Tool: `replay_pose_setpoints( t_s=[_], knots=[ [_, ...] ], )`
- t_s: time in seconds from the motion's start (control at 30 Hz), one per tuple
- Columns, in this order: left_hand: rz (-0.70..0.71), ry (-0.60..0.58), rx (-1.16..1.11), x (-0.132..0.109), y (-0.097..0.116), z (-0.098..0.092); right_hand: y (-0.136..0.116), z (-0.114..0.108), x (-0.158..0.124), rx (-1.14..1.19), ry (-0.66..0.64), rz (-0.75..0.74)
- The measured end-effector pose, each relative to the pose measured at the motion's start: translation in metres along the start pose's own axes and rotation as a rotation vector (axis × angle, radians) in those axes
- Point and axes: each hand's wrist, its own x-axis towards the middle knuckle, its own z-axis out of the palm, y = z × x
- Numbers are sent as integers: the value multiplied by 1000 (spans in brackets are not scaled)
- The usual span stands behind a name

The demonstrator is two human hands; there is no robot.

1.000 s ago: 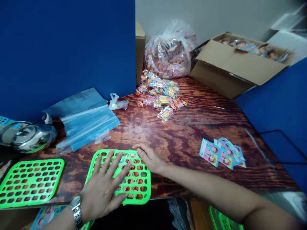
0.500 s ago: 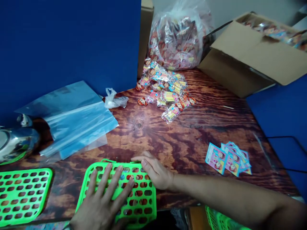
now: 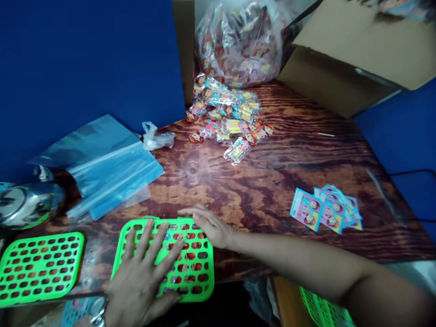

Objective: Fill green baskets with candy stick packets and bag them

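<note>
A bright green plastic basket (image 3: pixel 200 284) with a perforated lid lies at the table's front edge, with colourful things showing through its holes. Flat on top, fingers spread, rests my left hand (image 3: pixel 146 268); a watch (image 3: pixel 98 311) is on that wrist. My right hand (image 3: pixel 211 227) is at the basket's far right corner, its thumb on the top and its fingers along the back edge. Those fingers are partly hidden, but they curl around the rim. A second green perforated piece (image 3: pixel 41 268) lies to the left.
Small wrapped packets (image 3: pixel 235 109) are heaped at the back, before a full clear bag (image 3: pixel 241 45). Printed cards (image 3: pixel 323 209) lie at right. Plastic sheets (image 3: pixel 116 163), a knotted bag (image 3: pixel 156 137) and a shiny metal pot (image 3: pixel 30 204) are at left. A cardboard box (image 3: pixel 368 45) stands back right.
The view has shifted a little, so more of the basket's near edge and my watch show. Both hands stay on the basket in about the same places.
</note>
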Motion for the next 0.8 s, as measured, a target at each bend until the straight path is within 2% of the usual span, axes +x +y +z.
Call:
replay_pose_setpoints(
  t_s=[0.13,0.2,0.3,0.37,0.43,0.5,0.63,0.7,0.8],
  knots=[
    [24,24,36,-1,2,-4,-1,-7,-1,-22,-19,66],
    [19,38,38,-2,3,-4,-5,-15,3,-85,-1,48],
    [11,79,38,-2,4,-4,-22,-23,20,-229,73,-74],
    [6,111,37,-3,5,-4,-41,-18,37,-304,45,-184],
    [10,143,38,-5,7,-2,-62,-2,54,-368,-51,-327],
    [2,155,43,-9,12,1,-81,24,71,-452,-175,-484],
    [-152,168,32,-17,29,10,-104,84,95,-725,-497,-734],
    [-212,210,20,-21,38,14,-109,111,103,-870,-714,-784],
    [-176,306,13,-23,44,18,-109,137,110,-1039,-984,-718]
  ],
)
